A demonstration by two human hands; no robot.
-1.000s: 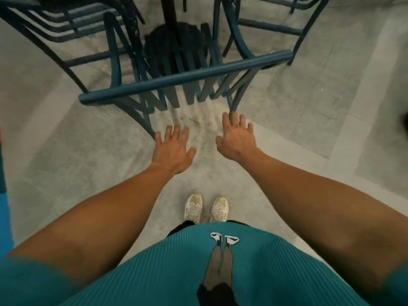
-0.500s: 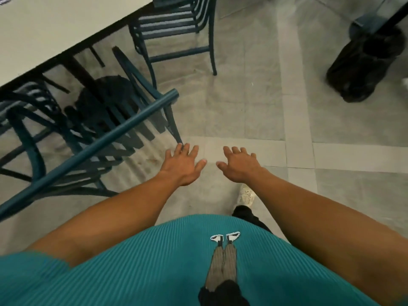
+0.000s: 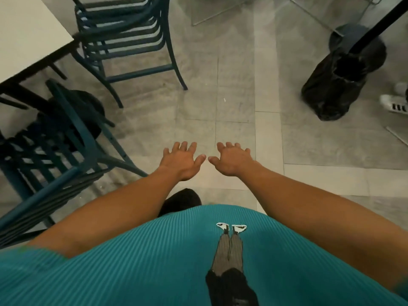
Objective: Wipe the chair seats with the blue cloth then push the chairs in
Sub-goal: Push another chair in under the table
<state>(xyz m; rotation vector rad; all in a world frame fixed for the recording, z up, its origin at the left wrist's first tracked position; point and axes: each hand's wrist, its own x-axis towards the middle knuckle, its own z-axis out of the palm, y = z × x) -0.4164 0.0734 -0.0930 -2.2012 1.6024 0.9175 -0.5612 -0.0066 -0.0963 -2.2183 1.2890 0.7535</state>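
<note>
Both hands are empty and spread. The left hand (image 3: 182, 161) and the right hand (image 3: 231, 160) hang side by side, fingers straight and splayed, palms down over the grey tiled floor (image 3: 238, 89), thumbs almost meeting and touching nothing.

A second ago the same open hands hung just behind the top rail of the teal slatted chair (image 3: 59, 151), which stood square in front of the person. Now that chair lies to the left of the hands, its seat tucked under the white table (image 3: 24, 38), and the view has swung to the right along the table's edge. My reading is that this chair is already pushed in and the person is turning away toward the next one.

A second teal chair (image 3: 125, 38) stands beyond the hands at the table's far corner, its seat partly under the tabletop; whether it needs more pushing I cannot tell.

The blue cloth is nowhere in view, so no wiping can go on from this stance.

To the right of the hands, well apart, a black bag (image 3: 333, 89) slumps against a dark round stand base (image 3: 357, 40), and a white shoe with dark stripes (image 3: 395, 104) shows beside it.

No readable writing appears; the teal shirt (image 3: 132, 261) bears only a printed figure.
</note>
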